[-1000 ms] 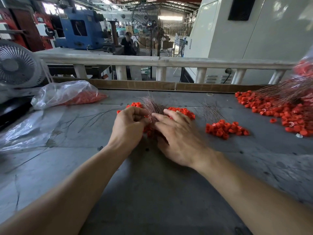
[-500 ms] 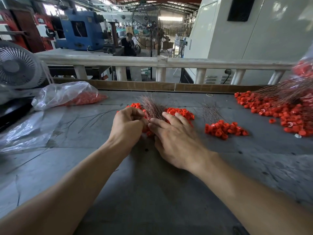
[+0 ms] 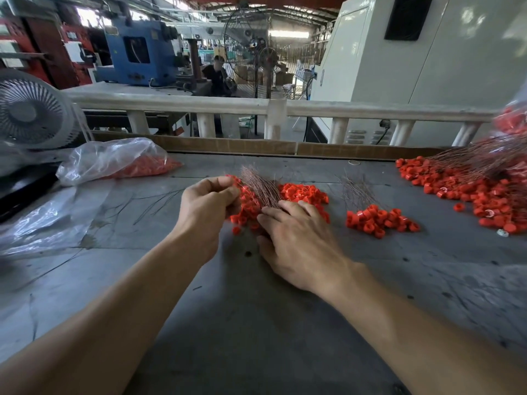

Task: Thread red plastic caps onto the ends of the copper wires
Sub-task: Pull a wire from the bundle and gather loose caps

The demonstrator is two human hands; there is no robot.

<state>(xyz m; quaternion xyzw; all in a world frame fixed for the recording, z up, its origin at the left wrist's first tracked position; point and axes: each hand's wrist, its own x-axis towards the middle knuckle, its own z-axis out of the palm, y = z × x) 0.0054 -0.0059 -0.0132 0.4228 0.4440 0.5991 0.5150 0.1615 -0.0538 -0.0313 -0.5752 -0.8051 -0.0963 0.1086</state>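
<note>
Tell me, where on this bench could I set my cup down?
The bare grey table between the forearms, nearer than the right hand, is free. It is crowded at the red caps, the copper wires and the big cap heap far right.

Grey table (image 3: 256,323): red caps (image 3: 379,220), copper wires (image 3: 261,186), plastic bag (image 3: 114,161).

Bag (image 3: 114,161) left of caps (image 3: 303,193), wires (image 3: 261,186)

Both forearms are bare, with no sleeves, gloves, rings or watch visible.
</note>
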